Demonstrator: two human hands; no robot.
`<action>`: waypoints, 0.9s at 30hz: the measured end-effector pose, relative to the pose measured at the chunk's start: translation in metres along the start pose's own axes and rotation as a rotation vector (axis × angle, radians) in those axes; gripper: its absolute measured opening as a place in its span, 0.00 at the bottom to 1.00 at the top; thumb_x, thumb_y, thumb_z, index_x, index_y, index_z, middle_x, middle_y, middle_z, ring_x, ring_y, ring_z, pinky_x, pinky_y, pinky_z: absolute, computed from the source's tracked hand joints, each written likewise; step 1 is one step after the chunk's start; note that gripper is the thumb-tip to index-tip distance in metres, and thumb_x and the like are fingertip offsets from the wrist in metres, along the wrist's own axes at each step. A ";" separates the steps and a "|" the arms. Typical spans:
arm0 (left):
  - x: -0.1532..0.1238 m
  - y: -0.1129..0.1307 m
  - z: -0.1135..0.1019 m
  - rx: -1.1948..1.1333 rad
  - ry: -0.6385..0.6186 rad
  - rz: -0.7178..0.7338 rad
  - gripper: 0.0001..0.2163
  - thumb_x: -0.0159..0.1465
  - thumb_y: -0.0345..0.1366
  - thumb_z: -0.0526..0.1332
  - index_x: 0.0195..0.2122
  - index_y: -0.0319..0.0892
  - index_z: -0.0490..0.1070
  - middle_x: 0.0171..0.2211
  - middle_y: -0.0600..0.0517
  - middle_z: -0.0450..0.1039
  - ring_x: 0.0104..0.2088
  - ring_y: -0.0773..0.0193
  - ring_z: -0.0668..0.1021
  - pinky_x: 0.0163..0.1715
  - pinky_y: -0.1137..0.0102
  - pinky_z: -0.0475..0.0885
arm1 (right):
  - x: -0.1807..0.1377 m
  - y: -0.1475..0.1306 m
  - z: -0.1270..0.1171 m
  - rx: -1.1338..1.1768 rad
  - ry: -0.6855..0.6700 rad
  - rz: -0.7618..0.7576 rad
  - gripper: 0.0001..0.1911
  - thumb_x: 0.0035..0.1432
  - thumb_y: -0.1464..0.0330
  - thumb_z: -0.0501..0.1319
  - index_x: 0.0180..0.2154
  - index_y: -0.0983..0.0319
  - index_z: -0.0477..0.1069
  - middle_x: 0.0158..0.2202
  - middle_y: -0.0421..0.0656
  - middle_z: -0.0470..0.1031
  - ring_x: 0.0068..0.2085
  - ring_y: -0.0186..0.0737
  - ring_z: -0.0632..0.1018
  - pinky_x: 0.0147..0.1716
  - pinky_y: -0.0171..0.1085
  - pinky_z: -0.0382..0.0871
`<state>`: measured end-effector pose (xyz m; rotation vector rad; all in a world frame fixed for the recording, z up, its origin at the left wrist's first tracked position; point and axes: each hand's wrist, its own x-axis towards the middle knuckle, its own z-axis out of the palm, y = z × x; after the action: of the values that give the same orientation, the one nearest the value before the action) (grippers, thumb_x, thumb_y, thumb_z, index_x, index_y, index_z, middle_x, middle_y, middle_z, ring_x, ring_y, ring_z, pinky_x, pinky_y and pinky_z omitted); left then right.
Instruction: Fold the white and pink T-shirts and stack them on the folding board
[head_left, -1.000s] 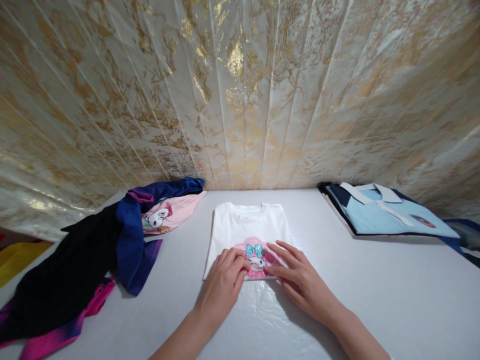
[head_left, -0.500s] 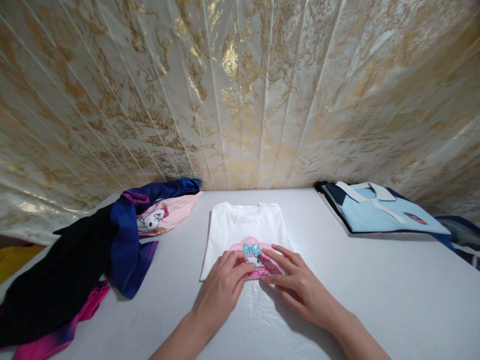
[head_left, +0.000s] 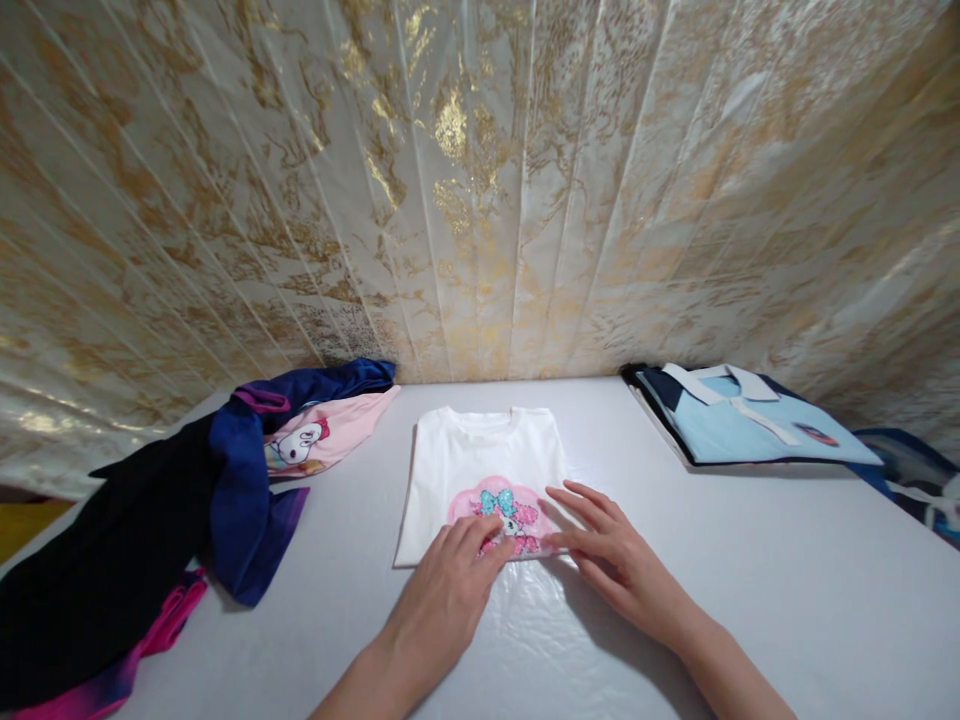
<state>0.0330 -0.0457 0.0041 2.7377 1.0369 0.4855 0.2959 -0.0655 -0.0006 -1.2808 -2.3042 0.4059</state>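
A white T-shirt (head_left: 484,450), folded into a neat rectangle, lies in the middle of the table with its neckline toward the wall. Its front carries a pink print with a turquoise bow and a cartoon character. Resting over the lower edge of that print, my left hand (head_left: 450,590) has its fingers stretched out on the fabric and covers part of it. My right hand (head_left: 611,560) is at the shirt's lower right corner, fingers spread, the tips at the print's right edge. Neither hand grips the cloth.
Loose clothes are heaped at the left: a black garment (head_left: 112,570), a navy one (head_left: 251,510) and a pink one (head_left: 352,430) with a cartoon dog. Folded shirts are stacked at the right, a light blue polo (head_left: 750,425) on top. A gold-patterned curtain (head_left: 480,250) hangs behind the white table (head_left: 787,580).
My right hand has shifted right, off the middle of the print, uncovering more of it. My left hand stays on the lower part of the shirt. The view has turned slightly.
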 end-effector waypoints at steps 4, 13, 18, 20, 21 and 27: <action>-0.001 0.008 0.001 0.021 -0.020 0.030 0.21 0.65 0.23 0.55 0.59 0.44 0.63 0.57 0.46 0.66 0.55 0.55 0.69 0.53 0.57 0.68 | -0.008 0.003 -0.006 0.028 -0.024 -0.023 0.20 0.63 0.72 0.51 0.50 0.50 0.74 0.67 0.39 0.57 0.67 0.50 0.54 0.60 0.57 0.60; -0.001 0.017 0.006 0.092 -0.101 -0.021 0.26 0.63 0.27 0.61 0.62 0.43 0.59 0.62 0.47 0.62 0.59 0.52 0.66 0.57 0.54 0.65 | -0.002 -0.003 0.002 -0.051 -0.075 -0.022 0.27 0.58 0.76 0.53 0.56 0.48 0.70 0.68 0.38 0.55 0.67 0.50 0.54 0.60 0.56 0.58; -0.010 0.027 0.017 0.116 -0.089 0.013 0.27 0.64 0.35 0.61 0.64 0.42 0.56 0.65 0.47 0.58 0.62 0.52 0.64 0.59 0.56 0.62 | -0.006 -0.004 -0.001 -0.079 -0.081 -0.012 0.23 0.64 0.70 0.53 0.59 0.47 0.66 0.69 0.38 0.51 0.68 0.51 0.51 0.61 0.56 0.57; -0.013 0.032 0.022 0.096 -0.130 0.049 0.28 0.67 0.43 0.59 0.65 0.40 0.55 0.66 0.46 0.57 0.62 0.53 0.63 0.60 0.58 0.61 | -0.007 -0.006 -0.003 -0.086 -0.114 -0.028 0.21 0.66 0.64 0.54 0.59 0.47 0.66 0.70 0.38 0.48 0.68 0.53 0.50 0.61 0.57 0.56; -0.014 0.033 0.025 0.084 -0.158 0.056 0.29 0.68 0.48 0.57 0.66 0.39 0.55 0.66 0.46 0.56 0.63 0.53 0.63 0.60 0.59 0.60 | -0.006 -0.007 -0.004 -0.093 -0.131 -0.032 0.20 0.66 0.62 0.54 0.59 0.47 0.66 0.70 0.38 0.48 0.68 0.54 0.50 0.61 0.57 0.57; -0.015 0.032 0.030 0.048 -0.247 0.029 0.33 0.68 0.54 0.51 0.68 0.38 0.50 0.68 0.44 0.49 0.67 0.53 0.56 0.62 0.57 0.54 | -0.005 0.000 0.000 -0.144 -0.178 -0.014 0.24 0.67 0.56 0.53 0.63 0.47 0.59 0.70 0.41 0.47 0.68 0.55 0.51 0.60 0.57 0.57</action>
<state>0.0525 -0.0811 -0.0190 2.7677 0.9590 0.1223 0.2984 -0.0693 -0.0019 -1.3441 -2.5299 0.3678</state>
